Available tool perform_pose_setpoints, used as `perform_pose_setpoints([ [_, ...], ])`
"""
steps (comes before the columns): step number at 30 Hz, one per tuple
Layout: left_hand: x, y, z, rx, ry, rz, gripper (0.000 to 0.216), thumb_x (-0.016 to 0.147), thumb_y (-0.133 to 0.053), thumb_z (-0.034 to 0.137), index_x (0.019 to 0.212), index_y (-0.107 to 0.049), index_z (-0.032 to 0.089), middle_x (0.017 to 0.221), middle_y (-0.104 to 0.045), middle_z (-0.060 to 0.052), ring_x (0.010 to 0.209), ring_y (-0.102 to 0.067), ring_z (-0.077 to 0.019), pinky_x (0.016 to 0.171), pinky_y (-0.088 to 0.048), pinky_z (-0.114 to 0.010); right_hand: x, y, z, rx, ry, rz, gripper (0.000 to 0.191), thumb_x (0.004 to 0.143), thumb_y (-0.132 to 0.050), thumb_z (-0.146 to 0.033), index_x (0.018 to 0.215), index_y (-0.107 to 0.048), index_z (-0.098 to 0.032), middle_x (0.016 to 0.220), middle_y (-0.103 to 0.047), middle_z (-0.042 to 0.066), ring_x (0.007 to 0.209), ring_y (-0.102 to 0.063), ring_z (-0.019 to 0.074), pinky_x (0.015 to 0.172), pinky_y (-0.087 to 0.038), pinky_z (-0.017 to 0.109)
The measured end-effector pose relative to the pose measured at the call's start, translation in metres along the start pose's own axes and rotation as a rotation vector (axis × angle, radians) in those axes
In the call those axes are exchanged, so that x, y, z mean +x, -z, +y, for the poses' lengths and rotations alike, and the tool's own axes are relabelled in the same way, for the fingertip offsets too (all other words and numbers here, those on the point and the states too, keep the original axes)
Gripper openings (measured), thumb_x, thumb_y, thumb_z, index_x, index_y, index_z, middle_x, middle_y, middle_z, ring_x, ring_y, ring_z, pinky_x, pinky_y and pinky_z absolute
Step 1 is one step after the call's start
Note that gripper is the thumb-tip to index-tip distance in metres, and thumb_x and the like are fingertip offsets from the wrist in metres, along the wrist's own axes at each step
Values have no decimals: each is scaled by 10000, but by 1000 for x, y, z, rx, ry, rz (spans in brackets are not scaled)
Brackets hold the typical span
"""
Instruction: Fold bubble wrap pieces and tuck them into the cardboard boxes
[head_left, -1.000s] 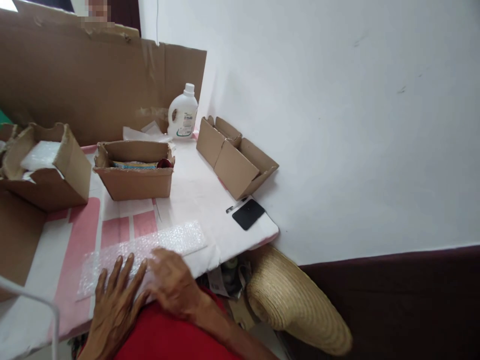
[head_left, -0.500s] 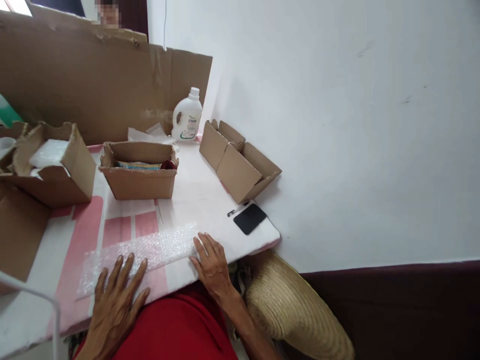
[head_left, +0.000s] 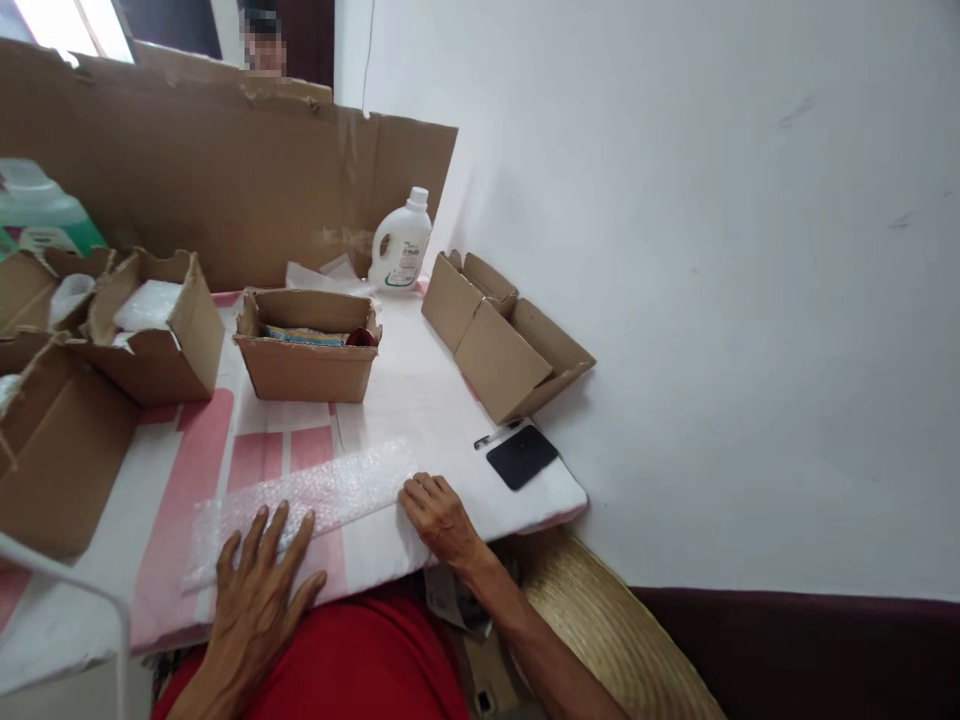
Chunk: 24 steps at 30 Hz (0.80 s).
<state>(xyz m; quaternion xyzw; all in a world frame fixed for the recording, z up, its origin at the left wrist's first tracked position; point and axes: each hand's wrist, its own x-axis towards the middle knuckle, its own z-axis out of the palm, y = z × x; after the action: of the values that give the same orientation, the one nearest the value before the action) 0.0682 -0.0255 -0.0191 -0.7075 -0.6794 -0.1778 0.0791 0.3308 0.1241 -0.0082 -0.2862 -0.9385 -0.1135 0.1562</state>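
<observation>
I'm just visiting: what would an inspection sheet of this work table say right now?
Surface: table covered in white and pink sheet.
Job's things: bubble wrap strip lying flat near the front edge.
Clutter: open box with contents; empty box on its side; boxes at left; white bottle; black card.
Grips: left hand flat, fingers on the wrap; right hand at its right end, fingers curled.
Cables: one thin cable on the wall.
Surroundings: cardboard screen, white wall, straw hat below the table.

One strip of clear bubble wrap [head_left: 300, 497], four open brown cardboard boxes [head_left: 306, 343] behind it, one white plastic bottle [head_left: 402, 243], one flat black card [head_left: 521, 456].
</observation>
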Motion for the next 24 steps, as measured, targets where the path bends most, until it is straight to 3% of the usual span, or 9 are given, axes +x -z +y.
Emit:
perform_pose_setpoints([
  [4, 8, -3, 8, 20, -42, -22, 564, 917, -561, 428, 1461, -522, 287, 1508, -528, -143, 1369, -469, -366, 1065, -307, -517, 4, -3, 18, -16, -57, 21, 232, 961, -521, -42, 813, -646, -167, 854, -646, 79, 864, -539, 248, 712, -407, 361],
  [7, 11, -5, 11, 22, -62, -14, 573, 917, -564, 414, 1468, -512, 267, 1507, -530, -141, 1358, -477, -358, 1047, -317, -490, 5, 5, 19, -14, -106, 41, 199, 959, -517, -38, 879, -651, -160, 880, -653, 85, 864, -533, 243, 716, -399, 356],
  [9, 11, -1, 10, 7, -56, -8, 567, 921, -555, 398, 1467, -509, 254, 1488, -549, -137, 1345, -488, -335, 1043, -330, -463, 11, 14, 3, 43, -130, 72, 167, 964, -509, -61, 985, -651, -145, 946, -661, 102, 901, -536, 248, 743, -408, 362],
  [12, 6, 13, 5, -28, -35, 34, 538, 936, -532, 390, 1451, -504, 235, 1433, -585, -139, 1288, -534, -296, 1018, -373, -420, 28, 24, -41, 267, -101, 127, 171, 969, -485, -98, 1051, -627, -146, 992, -657, 107, 927, -539, 242, 785, -427, 361],
  [14, 0, 26, -2, -21, 41, 75, 509, 953, -500, 401, 1427, -502, 214, 1390, -598, -147, 1228, -568, -286, 979, -414, -407, 41, 23, -74, 396, -45, 122, 137, 965, -503, -136, 1044, -612, -158, 985, -652, 95, 920, -537, 235, 789, -437, 355],
  [17, -13, 43, -15, 60, 293, 81, 512, 962, -428, 469, 1344, -529, 145, 1261, -629, -182, 1103, -607, -325, 887, -473, -439, 52, 12, -107, 458, -6, 70, 88, 953, -566, -207, 1030, -599, -177, 968, -643, 78, 910, -528, 233, 772, -440, 351],
  [20, -22, 50, -26, 35, 502, 0, 516, 939, -376, 539, 1201, -584, 146, 1071, -669, -168, 994, -632, -339, 852, -495, -463, 50, -2, -116, 482, -30, 56, 73, 948, -594, -207, 1018, -598, -186, 970, -645, 65, 914, -525, 226, 776, -433, 344],
  [24, -12, 56, -31, -109, 668, -85, 496, 884, -379, 625, 1043, -577, 199, 945, -693, -116, 870, -676, -295, 751, -512, -397, 44, -9, -114, 528, -48, 52, 103, 952, -587, -209, 1051, -601, -182, 1036, -658, 68, 949, -525, 230, 809, -426, 357],
])
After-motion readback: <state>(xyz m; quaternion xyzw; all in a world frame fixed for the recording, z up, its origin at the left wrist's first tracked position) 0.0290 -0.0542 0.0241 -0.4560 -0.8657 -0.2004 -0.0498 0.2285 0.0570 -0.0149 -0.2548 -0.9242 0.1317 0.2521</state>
